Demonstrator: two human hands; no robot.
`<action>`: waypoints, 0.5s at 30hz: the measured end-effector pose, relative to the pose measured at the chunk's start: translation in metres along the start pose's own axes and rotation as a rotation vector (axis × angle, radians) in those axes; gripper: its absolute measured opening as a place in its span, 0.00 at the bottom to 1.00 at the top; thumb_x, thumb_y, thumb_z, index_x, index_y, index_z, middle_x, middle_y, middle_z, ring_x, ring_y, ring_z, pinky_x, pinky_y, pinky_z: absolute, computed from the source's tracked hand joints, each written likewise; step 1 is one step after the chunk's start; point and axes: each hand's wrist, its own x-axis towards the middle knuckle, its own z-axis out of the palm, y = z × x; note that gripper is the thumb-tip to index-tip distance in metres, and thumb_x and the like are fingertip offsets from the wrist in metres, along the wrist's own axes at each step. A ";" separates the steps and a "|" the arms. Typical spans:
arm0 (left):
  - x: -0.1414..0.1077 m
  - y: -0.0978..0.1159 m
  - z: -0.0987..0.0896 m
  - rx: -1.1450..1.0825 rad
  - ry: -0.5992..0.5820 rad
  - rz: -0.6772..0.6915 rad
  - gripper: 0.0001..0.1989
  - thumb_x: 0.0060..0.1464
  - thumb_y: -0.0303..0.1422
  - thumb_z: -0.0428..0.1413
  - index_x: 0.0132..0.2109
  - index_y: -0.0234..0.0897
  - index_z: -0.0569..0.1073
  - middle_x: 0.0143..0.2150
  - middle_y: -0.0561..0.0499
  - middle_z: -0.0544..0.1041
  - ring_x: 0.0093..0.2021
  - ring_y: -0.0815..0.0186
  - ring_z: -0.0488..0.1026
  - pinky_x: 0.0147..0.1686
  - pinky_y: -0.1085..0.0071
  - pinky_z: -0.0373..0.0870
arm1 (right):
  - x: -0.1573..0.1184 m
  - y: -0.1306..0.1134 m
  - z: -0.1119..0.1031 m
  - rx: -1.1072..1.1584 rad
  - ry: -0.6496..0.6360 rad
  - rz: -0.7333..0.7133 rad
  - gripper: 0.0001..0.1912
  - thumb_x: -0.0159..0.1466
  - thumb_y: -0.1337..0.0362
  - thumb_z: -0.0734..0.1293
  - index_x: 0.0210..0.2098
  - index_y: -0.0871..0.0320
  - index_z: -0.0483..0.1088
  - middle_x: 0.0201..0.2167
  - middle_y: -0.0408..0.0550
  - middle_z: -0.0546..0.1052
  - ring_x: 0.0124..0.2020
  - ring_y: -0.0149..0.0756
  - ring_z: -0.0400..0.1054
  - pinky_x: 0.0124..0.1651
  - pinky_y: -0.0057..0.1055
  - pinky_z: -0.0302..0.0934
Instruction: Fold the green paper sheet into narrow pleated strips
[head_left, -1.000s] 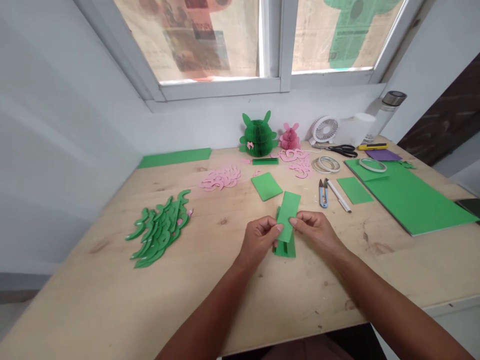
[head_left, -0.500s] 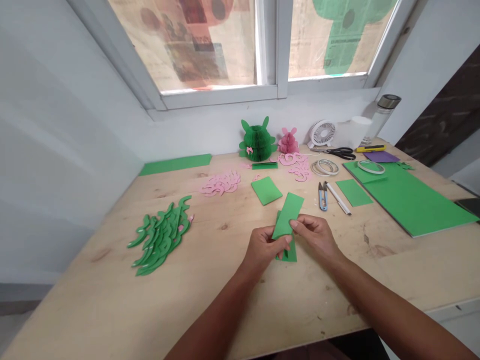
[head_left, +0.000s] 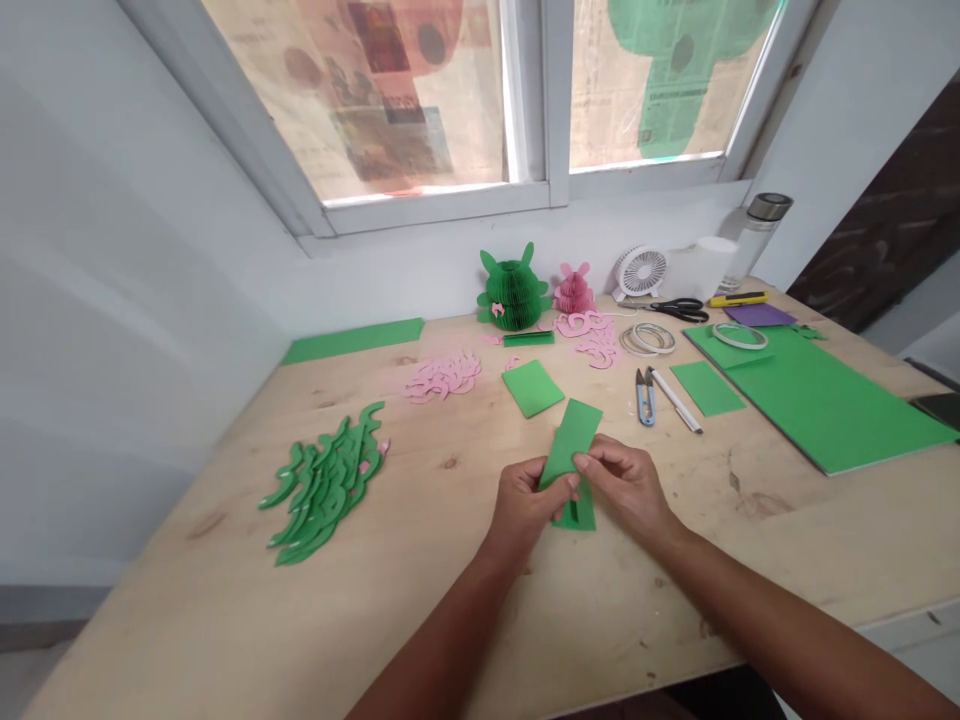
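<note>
A folded green paper strip [head_left: 573,432] is held up over the wooden table [head_left: 420,540]. My left hand [head_left: 526,500] pinches its lower left part, thumb on top. My right hand [head_left: 624,478] grips its right edge between thumb and fingers. Beneath the strip another green paper piece [head_left: 583,516] shows, partly covered by my hands; whether it is joined to the strip I cannot tell. Just beyond lies a square green paper stack [head_left: 532,388].
Green cutouts [head_left: 326,490] lie left, pink cutouts [head_left: 444,377] behind. Blue snips [head_left: 645,398], a white pen [head_left: 676,400], tape rolls [head_left: 649,340] and a large green sheet [head_left: 832,400] are right. A green paper figure [head_left: 514,295] stands near the wall.
The view has shifted slightly. The held strip is tilted a little differently and looks narrower; both hands keep their hold on it.
</note>
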 end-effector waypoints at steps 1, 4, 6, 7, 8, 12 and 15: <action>0.000 0.001 0.000 0.008 0.000 0.003 0.15 0.43 0.42 0.61 0.20 0.34 0.71 0.13 0.57 0.62 0.15 0.75 0.57 0.17 0.76 0.52 | 0.000 0.001 0.000 0.005 0.004 0.006 0.18 0.60 0.52 0.67 0.19 0.57 0.70 0.23 0.43 0.67 0.26 0.32 0.62 0.31 0.30 0.58; -0.001 0.003 0.000 0.018 -0.009 0.007 0.14 0.43 0.39 0.60 0.20 0.34 0.72 0.13 0.57 0.62 0.15 0.75 0.56 0.17 0.76 0.52 | 0.001 0.000 0.000 0.045 0.038 0.029 0.18 0.58 0.52 0.68 0.20 0.57 0.70 0.23 0.43 0.66 0.26 0.32 0.61 0.31 0.30 0.57; -0.001 0.003 0.001 0.012 -0.024 0.008 0.12 0.43 0.38 0.60 0.20 0.34 0.72 0.14 0.57 0.64 0.16 0.75 0.57 0.18 0.76 0.52 | 0.003 -0.001 -0.002 0.074 0.085 0.045 0.16 0.58 0.53 0.69 0.20 0.57 0.70 0.22 0.42 0.65 0.25 0.32 0.60 0.31 0.30 0.55; -0.001 0.003 0.001 0.008 -0.032 0.009 0.12 0.43 0.37 0.60 0.20 0.34 0.72 0.15 0.57 0.64 0.16 0.75 0.57 0.18 0.76 0.52 | 0.005 -0.002 -0.003 0.085 0.108 0.054 0.16 0.57 0.54 0.69 0.20 0.57 0.69 0.21 0.42 0.65 0.25 0.32 0.59 0.31 0.30 0.54; -0.001 0.002 0.001 0.009 -0.037 0.011 0.12 0.43 0.37 0.60 0.20 0.34 0.72 0.15 0.56 0.65 0.16 0.75 0.57 0.18 0.76 0.52 | 0.006 -0.003 -0.005 0.091 0.135 0.063 0.16 0.57 0.54 0.69 0.19 0.57 0.69 0.21 0.41 0.64 0.25 0.31 0.58 0.31 0.30 0.54; 0.000 0.000 0.002 0.026 -0.037 0.012 0.10 0.43 0.35 0.60 0.21 0.34 0.72 0.16 0.56 0.67 0.16 0.76 0.58 0.17 0.77 0.52 | 0.011 -0.004 -0.013 0.095 0.279 0.080 0.18 0.56 0.54 0.69 0.17 0.56 0.65 0.19 0.40 0.62 0.25 0.31 0.56 0.30 0.29 0.52; 0.000 0.001 0.002 -0.013 -0.048 0.015 0.09 0.41 0.36 0.62 0.26 0.35 0.73 0.19 0.56 0.69 0.16 0.76 0.60 0.17 0.77 0.55 | 0.012 -0.003 -0.015 0.107 0.304 0.068 0.18 0.56 0.54 0.69 0.17 0.56 0.65 0.18 0.40 0.62 0.25 0.31 0.56 0.30 0.29 0.52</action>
